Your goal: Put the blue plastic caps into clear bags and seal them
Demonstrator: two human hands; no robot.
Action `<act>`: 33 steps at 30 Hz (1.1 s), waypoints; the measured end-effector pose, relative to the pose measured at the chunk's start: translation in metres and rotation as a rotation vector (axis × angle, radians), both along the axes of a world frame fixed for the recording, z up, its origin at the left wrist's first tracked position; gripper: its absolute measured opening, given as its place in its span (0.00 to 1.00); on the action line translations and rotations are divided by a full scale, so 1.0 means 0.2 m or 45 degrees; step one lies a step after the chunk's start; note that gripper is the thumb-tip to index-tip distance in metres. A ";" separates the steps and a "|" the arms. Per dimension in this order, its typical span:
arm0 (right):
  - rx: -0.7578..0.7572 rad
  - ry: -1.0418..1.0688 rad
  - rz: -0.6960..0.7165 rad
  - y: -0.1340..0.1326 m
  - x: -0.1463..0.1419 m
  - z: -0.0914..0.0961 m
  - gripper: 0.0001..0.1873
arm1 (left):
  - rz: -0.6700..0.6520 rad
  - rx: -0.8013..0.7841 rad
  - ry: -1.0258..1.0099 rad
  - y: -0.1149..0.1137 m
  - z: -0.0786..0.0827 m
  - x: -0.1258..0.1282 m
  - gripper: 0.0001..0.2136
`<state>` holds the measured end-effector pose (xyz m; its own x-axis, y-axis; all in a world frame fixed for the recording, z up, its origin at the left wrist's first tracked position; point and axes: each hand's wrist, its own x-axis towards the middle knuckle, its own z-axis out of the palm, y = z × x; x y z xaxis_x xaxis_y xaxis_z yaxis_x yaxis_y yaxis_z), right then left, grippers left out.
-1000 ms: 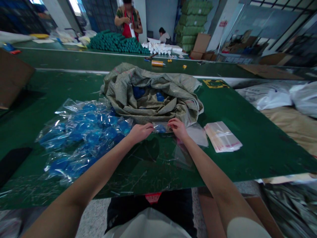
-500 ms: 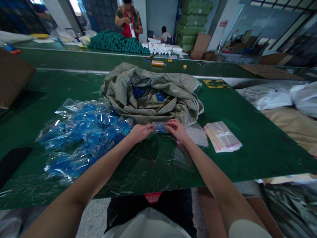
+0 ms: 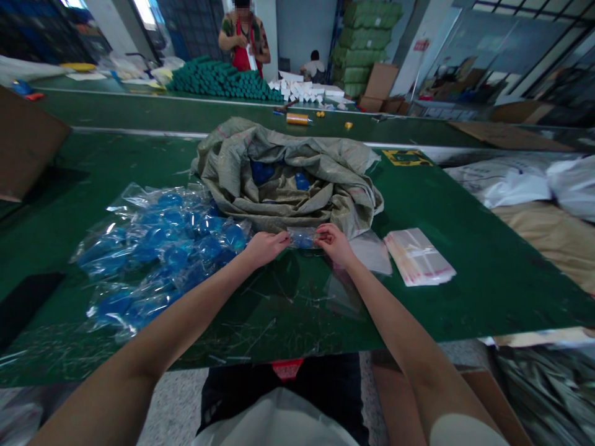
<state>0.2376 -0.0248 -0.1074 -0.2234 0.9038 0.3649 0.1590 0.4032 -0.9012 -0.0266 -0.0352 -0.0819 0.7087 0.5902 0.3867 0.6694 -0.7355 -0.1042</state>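
Both forearms (image 3: 199,319) angle forward and inward, the left hand (image 3: 266,248) and right hand (image 3: 335,243) pinching opposite ends of a clear plastic bag (image 3: 302,238) with something blue inside, just nearer than a woven sack (image 3: 274,218), while the red sign (image 3: 421,45) far beyond the grip, rightward, is too small to read.

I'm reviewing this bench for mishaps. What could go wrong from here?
The clear bag with a blue item inside is pinched at its ends by the left hand and right hand; its thin film might slip or tear. The pile of bagged blue items lies close beside the left forearm, which could knock some out of place.
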 end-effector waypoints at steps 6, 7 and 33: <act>0.038 -0.107 -0.033 -0.01 -0.02 0.01 0.08 | 0.164 -0.210 -0.092 -0.04 0.00 0.04 0.15; 0.051 -0.124 -0.038 -0.01 -0.02 0.02 0.08 | 0.238 -0.253 -0.139 -0.05 0.01 0.05 0.15; -0.080 -0.203 -0.059 0.03 0.01 0.00 0.13 | 0.602 -1.194 -0.830 0.05 -0.02 0.15 0.11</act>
